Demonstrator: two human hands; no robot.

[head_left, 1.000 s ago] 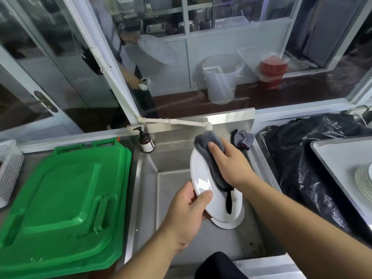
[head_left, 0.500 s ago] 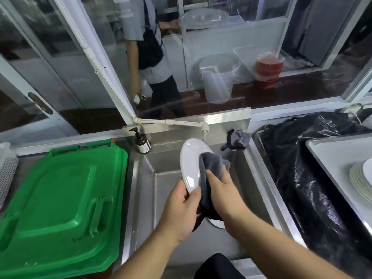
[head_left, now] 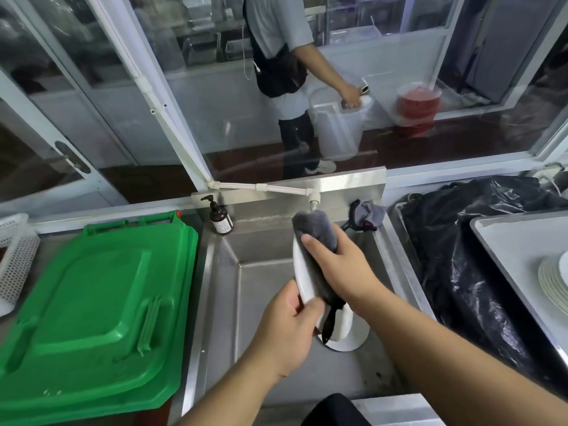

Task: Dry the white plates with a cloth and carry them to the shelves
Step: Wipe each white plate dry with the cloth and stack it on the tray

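Over the steel sink [head_left: 264, 302] I hold a white plate [head_left: 302, 281] almost on edge. My left hand [head_left: 289, 327] grips its lower rim, thumb on the near face. My right hand [head_left: 341, 269] holds a grey cloth [head_left: 316, 233] wrapped over the plate's top edge and far face; a dark tail of the cloth hangs down below. Another white plate [head_left: 353, 336] lies in the sink beneath, mostly hidden. A stack of white plates [head_left: 553, 282] sits on a tray [head_left: 507, 241] at the right edge.
Green plastic lids [head_left: 92, 318] lie stacked left of the sink, a white perforated basket [head_left: 15, 259] beyond them. A brown pump bottle [head_left: 219, 218] and a crumpled rag [head_left: 367, 215] sit at the sink's back. A black bag [head_left: 461, 256] lines the right basin. A person [head_left: 285, 72] stands behind the glass.
My right hand has slid the cloth from the plate's lower middle up over its top edge. The person behind the glass has walked right and reaches to a white bucket.
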